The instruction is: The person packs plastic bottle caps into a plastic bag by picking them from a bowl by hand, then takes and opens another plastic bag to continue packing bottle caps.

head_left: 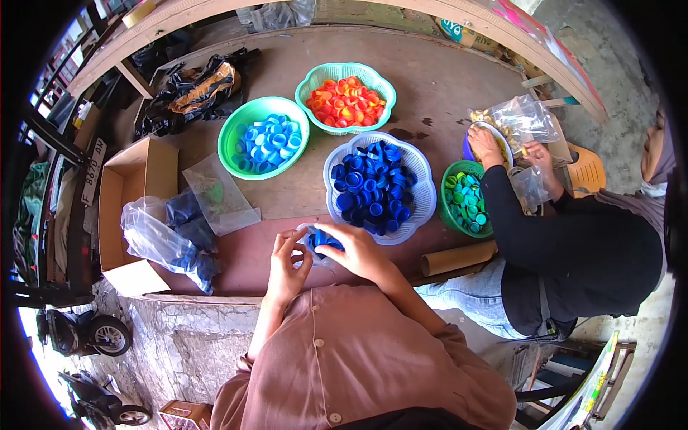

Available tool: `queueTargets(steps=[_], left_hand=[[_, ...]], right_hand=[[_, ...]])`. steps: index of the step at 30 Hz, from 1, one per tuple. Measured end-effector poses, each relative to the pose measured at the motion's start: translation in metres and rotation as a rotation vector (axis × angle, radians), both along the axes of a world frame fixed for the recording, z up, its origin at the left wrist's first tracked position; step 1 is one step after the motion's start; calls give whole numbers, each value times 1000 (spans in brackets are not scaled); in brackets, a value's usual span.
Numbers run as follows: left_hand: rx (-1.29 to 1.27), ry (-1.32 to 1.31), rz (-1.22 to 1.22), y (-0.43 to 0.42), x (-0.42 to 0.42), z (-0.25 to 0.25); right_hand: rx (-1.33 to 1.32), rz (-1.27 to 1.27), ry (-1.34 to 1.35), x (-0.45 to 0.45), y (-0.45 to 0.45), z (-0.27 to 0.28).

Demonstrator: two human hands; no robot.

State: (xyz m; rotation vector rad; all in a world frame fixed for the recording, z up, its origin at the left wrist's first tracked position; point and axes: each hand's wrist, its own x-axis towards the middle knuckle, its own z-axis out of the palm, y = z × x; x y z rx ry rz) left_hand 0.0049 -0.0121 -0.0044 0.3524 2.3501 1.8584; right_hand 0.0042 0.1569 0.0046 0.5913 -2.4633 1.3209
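Observation:
Close to my chest, at the table's near edge, a small clear plastic bag (326, 259) holds dark blue bottle caps (319, 239). My left hand (287, 259) grips the left side of the bag's mouth, thumb and fingers bent together. On the other side, my right hand (356, 249) has its thumb and fingers closed around the rim and upper caps. Just beyond my hands stands a white-blue scalloped basket (423, 168) heaped with dark blue bottle caps (376, 186).
A green basin (228, 136) holds light blue caps; a mint basket (383, 79) holds orange ones. A green basket (450, 222) sits right, by a co-worker's hand (486, 146) over a bowl. Left are a cardboard box (118, 215) and a bag of blue caps (172, 244).

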Motion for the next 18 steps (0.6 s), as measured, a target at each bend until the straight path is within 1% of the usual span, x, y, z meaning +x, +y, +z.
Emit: queueTargets(steps=[1, 2, 4, 6, 8, 10, 12, 13, 14, 18], left_hand=[[5, 2, 2, 0, 0, -1], [10, 4, 5, 0, 0, -1], [0, 4, 9, -2, -1, -1], [-8, 1, 14, -4, 0, 0], [-3, 2, 19, -4, 0, 1], [4, 4, 18, -4, 0, 0], [10, 7, 16, -3, 0, -2], [10, 11, 16, -2, 0, -2], [10, 14, 16, -2, 0, -2], [-15, 31, 14, -3, 0, -1]], right_hand=[[163, -22, -40, 0, -4, -6], [161, -21, -40, 2, -4, -10], [397, 50, -251, 2, -7, -1], [406, 57, -235, 1, -5, -3], [180, 21, -232, 0, -2, 0], [-126, -6, -132, -1, -1, -3], [-484, -4, -476, -1, 3, -12], [-815, 5, -656, 1, 4, -13], [-914, -22, -792, 1, 9, -12], [-1723, 177, -1084, 2, 20, -14]])
